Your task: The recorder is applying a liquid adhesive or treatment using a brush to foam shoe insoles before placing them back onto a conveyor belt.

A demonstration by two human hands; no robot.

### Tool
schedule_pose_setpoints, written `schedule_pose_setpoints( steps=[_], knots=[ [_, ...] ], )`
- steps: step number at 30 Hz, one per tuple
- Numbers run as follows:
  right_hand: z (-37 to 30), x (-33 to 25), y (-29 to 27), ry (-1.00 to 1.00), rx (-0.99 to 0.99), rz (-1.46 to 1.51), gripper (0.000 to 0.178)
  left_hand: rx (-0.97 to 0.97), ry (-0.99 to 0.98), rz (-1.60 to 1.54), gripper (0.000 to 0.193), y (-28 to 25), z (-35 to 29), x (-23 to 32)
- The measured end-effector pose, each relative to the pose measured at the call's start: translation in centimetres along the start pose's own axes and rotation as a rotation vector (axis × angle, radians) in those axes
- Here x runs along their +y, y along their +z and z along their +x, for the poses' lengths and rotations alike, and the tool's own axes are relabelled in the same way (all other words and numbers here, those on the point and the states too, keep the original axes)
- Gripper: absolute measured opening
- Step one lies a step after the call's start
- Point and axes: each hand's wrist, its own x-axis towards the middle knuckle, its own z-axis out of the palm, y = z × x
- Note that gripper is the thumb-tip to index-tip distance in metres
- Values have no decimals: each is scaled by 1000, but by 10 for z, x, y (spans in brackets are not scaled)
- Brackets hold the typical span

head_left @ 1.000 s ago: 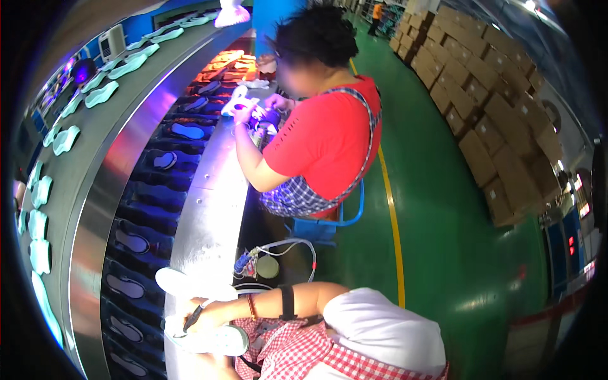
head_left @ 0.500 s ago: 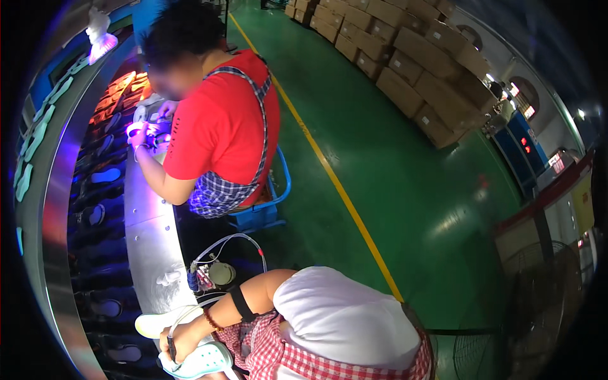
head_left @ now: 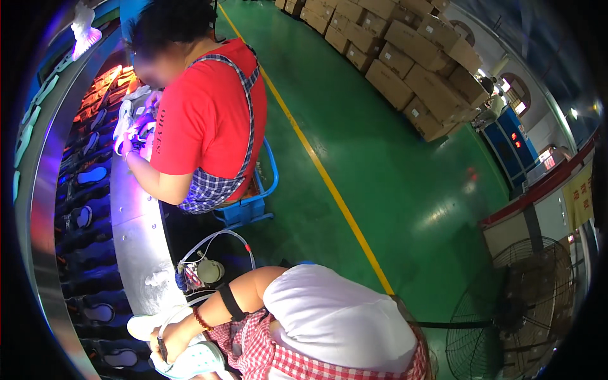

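Fingers of right hand (head_left: 176,339), lower left, clasp dark tool (head_left: 163,350) at pale shoe (head_left: 196,363); work apparently unfinished, remainder unclear; left hand (head_left: 208,377) indeterminable.

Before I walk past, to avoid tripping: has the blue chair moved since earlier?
No, not visibly: the blue chair remains left of the yellow floor line.

Shiny metal worktop (head_left: 136,231); smooth-looking shoe part (head_left: 140,326); glossy floor (head_left: 392,171); matt cardboard boxes (head_left: 389,85); cloth apron (head_left: 253,339).
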Motion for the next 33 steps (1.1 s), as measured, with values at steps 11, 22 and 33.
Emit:
schedule_pose_setpoints(
  steps=[11,22,33],
  knots=[
    [-1,2,4,-49,23,17,14,-14,14,4,44,-1,-2,0],
    [-8,29,19,111,-169,44,21,22,150,-94,43,-19,-50,16],
    [-23,-43,9,158,-470,182,24,66,443,-377,63,11,-106,23]
  ],
)
